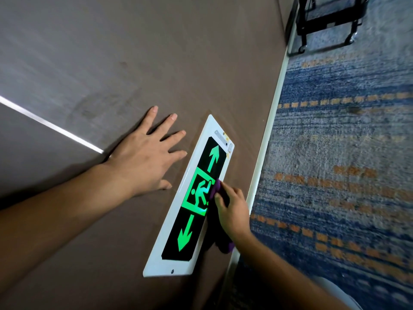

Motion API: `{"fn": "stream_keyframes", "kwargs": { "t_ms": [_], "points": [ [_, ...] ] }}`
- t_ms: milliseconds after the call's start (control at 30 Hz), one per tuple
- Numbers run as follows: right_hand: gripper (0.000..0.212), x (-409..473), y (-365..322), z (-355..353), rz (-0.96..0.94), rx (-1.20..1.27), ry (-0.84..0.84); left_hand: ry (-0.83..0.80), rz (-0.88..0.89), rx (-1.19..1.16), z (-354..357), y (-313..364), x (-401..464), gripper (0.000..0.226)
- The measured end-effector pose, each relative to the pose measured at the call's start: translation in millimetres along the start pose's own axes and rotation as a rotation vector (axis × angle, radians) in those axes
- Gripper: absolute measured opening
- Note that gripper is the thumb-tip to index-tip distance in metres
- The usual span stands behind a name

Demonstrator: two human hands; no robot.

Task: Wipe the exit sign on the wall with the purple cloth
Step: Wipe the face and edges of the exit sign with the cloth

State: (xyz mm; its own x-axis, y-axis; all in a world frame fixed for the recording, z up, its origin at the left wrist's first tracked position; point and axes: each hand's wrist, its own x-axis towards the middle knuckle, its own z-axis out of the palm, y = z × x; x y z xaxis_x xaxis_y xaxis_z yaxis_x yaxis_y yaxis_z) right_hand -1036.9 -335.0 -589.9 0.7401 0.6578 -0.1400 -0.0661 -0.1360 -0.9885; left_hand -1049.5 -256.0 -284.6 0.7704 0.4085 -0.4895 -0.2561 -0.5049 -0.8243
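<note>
The exit sign (190, 222) is a long white-framed black panel low on the brown wall, with two glowing green arrows and a running-figure symbol. My right hand (232, 211) grips the purple cloth (216, 186) and presses it against the sign's right edge, beside the running figure. More of the cloth bunches out below my wrist. My left hand (145, 153) lies flat on the wall to the left of the sign, fingers spread, holding nothing.
A white skirting board (266, 139) runs along the foot of the brown wall (111, 63). Blue carpet with orange dashes (346, 153) covers the floor. A black wheeled metal frame (328, 23) stands on the carpet near the wall at the top right.
</note>
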Motion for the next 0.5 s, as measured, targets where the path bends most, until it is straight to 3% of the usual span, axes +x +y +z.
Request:
{"fn": "stream_keyframes", "kwargs": {
  "t_ms": [167, 500],
  "points": [
    [0.048, -23, 5, 6, 0.000, 0.016, 0.032, -0.019, 0.017, -0.006, -1, -1, -1, 0.082],
    [0.049, 96, -30, -43, -0.064, -0.122, 0.066, -0.011, 0.028, -0.035, 0, 0, 2, 0.078]
  ]
}}
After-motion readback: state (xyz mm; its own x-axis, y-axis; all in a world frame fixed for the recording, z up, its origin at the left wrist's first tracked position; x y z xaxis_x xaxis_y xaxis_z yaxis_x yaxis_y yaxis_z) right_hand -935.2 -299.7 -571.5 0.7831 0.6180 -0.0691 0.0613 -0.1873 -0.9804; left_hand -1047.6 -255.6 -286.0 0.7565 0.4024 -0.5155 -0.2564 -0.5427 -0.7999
